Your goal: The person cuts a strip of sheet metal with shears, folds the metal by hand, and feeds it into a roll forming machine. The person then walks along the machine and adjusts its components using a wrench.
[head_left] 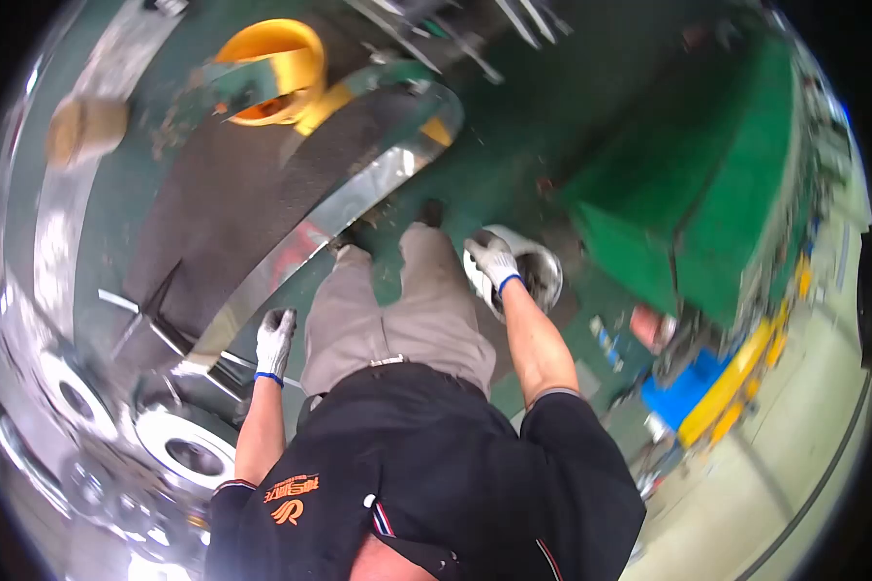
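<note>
My left hand (275, 342), in a white glove with a blue cuff and dark fingertips, hangs beside my left thigh with its fingers curled; whether it holds anything is hidden. My right hand (492, 258), in a matching glove, is at the rim of a white and silvery metal cylinder (549, 282) right of my legs. The fingers of that hand are bent over the near-left edge, and the cylinder's dark hollow inside faces up.
A long conveyor with a metal side rail (334, 208) crosses on the left. Beyond it stands a yellow bin (305, 60). White-rimmed rings (155, 436) lie lower left. On the right are a green box (693, 184), a blue container (683, 387) and a yellow bar (731, 373).
</note>
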